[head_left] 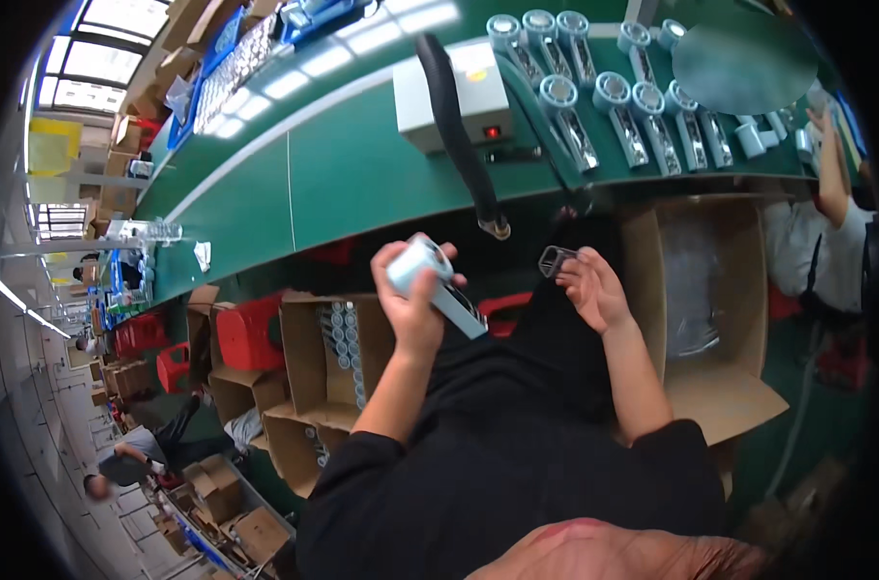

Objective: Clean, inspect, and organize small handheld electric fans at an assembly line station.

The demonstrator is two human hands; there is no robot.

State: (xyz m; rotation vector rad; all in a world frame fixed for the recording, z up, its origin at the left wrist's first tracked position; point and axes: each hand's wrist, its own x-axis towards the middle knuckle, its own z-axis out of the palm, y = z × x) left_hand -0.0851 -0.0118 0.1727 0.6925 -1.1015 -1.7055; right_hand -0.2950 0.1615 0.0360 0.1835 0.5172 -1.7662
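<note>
The left hand [408, 307] had its fingers curled around the round head of a pale blue tool [415, 263], with the thumb laid across it, and the tool's handle poked down to the right. The right hand [599, 298] was mostly open, but its thumb and fingertips pinched the edge of a small clear piece [555, 261]. Both things were up in the air, just off the edge of the green table [343, 184] and well apart. The clear piece could fall, because only a little bit of it was gripped and it looked thin and slick. Squeezing too hard might crack it. The pale blue tool could slip if the thumb let go, or bump the metal tip [498, 229] of the black hose [451, 111], which hung down between the hands. I couldn't tell if that tip was hot; if so, it might hurt a finger that brushed it. The white box [418, 101] had a yellow sticker [476, 74] and a glowing red switch [492, 132], but any writing there was too small to read. I couldn't make out a brand or words on the pale blue tool.
</note>
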